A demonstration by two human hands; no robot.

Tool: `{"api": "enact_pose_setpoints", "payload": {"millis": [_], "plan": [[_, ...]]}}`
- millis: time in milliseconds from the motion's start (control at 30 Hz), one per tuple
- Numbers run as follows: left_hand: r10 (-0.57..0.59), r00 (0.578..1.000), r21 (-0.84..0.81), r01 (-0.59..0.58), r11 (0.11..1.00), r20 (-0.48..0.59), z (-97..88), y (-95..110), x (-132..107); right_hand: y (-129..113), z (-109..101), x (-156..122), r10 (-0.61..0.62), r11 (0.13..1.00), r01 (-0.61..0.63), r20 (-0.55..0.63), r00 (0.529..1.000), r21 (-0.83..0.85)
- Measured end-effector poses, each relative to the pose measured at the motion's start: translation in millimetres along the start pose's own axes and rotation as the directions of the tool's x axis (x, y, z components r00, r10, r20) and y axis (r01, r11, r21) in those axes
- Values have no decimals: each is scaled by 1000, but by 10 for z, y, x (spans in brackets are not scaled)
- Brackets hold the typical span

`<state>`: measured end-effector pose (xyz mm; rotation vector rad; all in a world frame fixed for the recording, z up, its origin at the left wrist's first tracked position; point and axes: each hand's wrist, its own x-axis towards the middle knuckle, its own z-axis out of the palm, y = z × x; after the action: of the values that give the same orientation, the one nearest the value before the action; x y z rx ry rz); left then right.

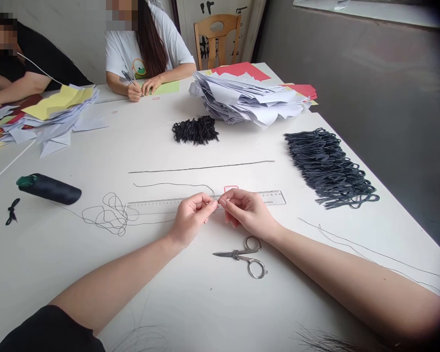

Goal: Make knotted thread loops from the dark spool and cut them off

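Note:
My left hand [196,212] and my right hand [245,208] meet over a clear ruler [154,203], thumbs and forefingers pinched close together on a thin dark thread [176,185]. One end of the thread curves away to the left; the part between my fingertips is mostly hidden. Loose loops of thread [110,215] lie left of my left hand and lead toward a dark spool [55,188] on its side. Below my right hand rest small metal scissors [238,254], blades pointing left. A straight dark cord [201,167] stretches across the table beyond the ruler.
Bundled dark looped cords [326,166] lie at right, a smaller black bundle [195,131] farther back. Behind it rises a paper stack [249,98]. Long threads [370,249] lie near my right forearm. A small black knot [12,211] is far left. Two people sit across the table.

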<state>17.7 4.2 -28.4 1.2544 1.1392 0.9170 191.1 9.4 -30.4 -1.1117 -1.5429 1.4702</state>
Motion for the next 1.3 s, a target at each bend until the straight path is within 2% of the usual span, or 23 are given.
{"api": "enact_pose_setpoints", "payload": {"millis": [1300], "plan": [[27,1000,5,-27,1000,3,9,-11,4,30,-2,22,-26,1000,26,16,1000,5]]}}
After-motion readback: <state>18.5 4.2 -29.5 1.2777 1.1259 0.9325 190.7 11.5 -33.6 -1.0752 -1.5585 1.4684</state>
